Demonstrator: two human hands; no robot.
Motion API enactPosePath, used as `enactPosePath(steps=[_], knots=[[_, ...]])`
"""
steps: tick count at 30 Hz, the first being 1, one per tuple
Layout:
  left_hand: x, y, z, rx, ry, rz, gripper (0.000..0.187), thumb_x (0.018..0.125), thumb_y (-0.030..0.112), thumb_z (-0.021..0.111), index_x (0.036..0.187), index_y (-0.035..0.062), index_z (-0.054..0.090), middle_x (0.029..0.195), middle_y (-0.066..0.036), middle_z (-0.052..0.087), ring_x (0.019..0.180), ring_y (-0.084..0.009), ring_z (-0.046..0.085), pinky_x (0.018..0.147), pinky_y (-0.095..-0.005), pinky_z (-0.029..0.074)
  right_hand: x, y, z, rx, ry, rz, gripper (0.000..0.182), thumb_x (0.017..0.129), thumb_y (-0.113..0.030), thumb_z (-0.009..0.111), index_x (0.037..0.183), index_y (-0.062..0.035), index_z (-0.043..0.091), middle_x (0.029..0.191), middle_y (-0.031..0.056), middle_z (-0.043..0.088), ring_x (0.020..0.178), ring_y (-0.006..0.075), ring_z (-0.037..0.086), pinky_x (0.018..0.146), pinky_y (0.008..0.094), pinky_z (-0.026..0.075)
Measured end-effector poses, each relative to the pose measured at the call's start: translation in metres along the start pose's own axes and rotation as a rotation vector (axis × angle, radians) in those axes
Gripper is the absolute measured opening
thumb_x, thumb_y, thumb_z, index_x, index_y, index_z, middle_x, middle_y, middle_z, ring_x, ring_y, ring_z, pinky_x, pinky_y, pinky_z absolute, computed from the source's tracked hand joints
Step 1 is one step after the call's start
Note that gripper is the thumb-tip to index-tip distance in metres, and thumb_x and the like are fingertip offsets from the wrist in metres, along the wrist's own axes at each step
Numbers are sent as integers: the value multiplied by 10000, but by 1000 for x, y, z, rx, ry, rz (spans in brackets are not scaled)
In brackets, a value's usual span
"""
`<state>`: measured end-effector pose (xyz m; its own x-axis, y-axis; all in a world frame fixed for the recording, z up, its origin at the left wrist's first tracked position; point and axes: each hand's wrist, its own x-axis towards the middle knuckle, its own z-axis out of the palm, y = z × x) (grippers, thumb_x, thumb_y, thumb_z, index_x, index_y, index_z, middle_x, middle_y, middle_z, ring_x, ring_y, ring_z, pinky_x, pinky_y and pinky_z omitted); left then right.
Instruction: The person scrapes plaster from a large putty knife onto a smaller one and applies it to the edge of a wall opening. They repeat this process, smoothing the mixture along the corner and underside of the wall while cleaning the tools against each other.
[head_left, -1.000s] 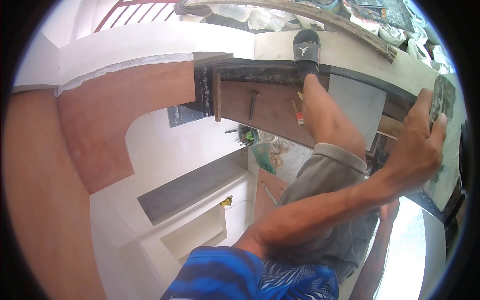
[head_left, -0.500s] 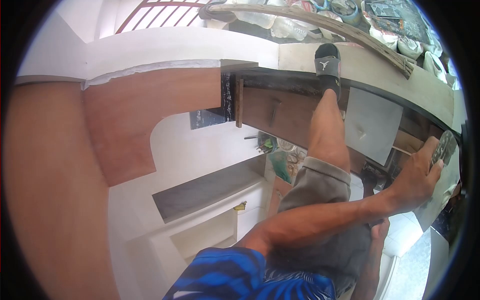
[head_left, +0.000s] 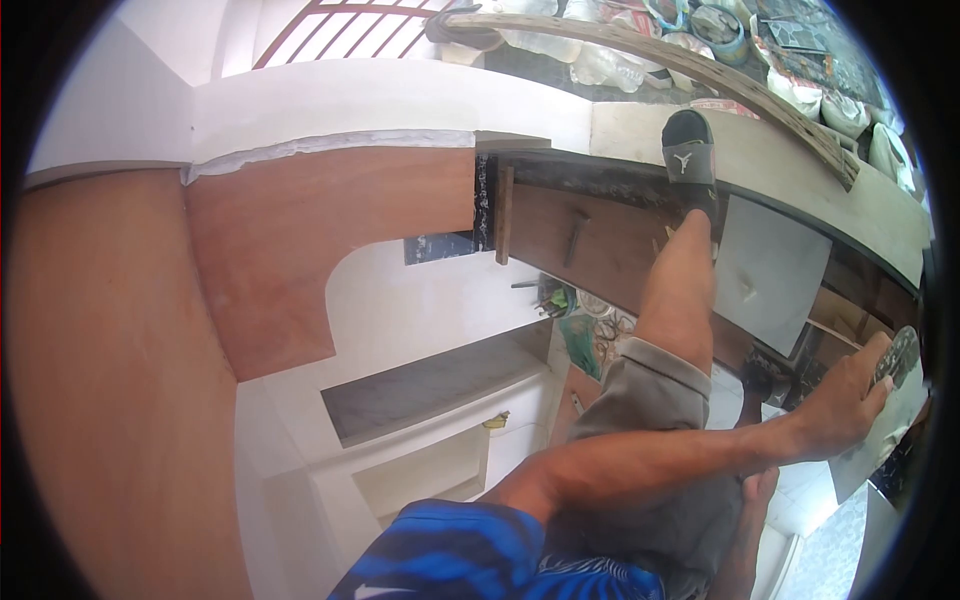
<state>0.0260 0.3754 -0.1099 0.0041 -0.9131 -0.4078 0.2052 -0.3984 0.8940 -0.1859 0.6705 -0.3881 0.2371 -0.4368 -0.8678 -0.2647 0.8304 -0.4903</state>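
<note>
My left hand [head_left: 855, 400], its arm reaching across my body to the right, is closed around a flat, plaster-smeared tool that looks like a trowel [head_left: 905, 355]. Close against and below it is a pale grey flat surface [head_left: 875, 440], with whitish lumps along its edge. My right hand [head_left: 758, 488] is low beside my dark shorts, partly covered by my left forearm, so its grip does not show. One of my legs stretches forward, its foot in a black slide sandal [head_left: 688, 150] at the ledge.
A white ledge [head_left: 390, 105] runs across the top, with a long wooden plank [head_left: 640, 45] and filled sacks beyond. Below the ledge are brown panels [head_left: 550, 225] and a grey board [head_left: 770, 265]. Large reddish-brown wall areas [head_left: 120, 380] fill the left. Clutter, including green plastic [head_left: 580, 345], lies far below.
The whole view has shifted, so the scene sits slightly lower and further right. My left hand keeps hold of the trowel, and my foot stays at the ledge.
</note>
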Motion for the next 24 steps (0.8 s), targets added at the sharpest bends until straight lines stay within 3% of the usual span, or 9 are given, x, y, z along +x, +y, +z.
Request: enactPosePath(steps=[10, 24], knots=[[3, -12, -2, 59, -24, 36, 282, 1011, 131, 519, 1217, -30, 412, 1007, -354, 598, 976, -546, 577, 861, -577, 431, -6, -19, 16, -41, 62, 8, 462, 1026, -159, 596, 1420, 65, 501, 1428, 171, 575, 1321, 285, 551, 1143, 421, 424], [8, -10, 5, 104, -11, 95, 298, 996, 136, 529, 1216, -30, 416, 1000, -360, 596, 970, -556, 566, 852, -607, 420, -11, -36, 23, -83, 107, -27, 446, 1034, -186, 591, 1411, 45, 534, 1403, 166, 602, 1294, 269, 567, 1112, 402, 432]])
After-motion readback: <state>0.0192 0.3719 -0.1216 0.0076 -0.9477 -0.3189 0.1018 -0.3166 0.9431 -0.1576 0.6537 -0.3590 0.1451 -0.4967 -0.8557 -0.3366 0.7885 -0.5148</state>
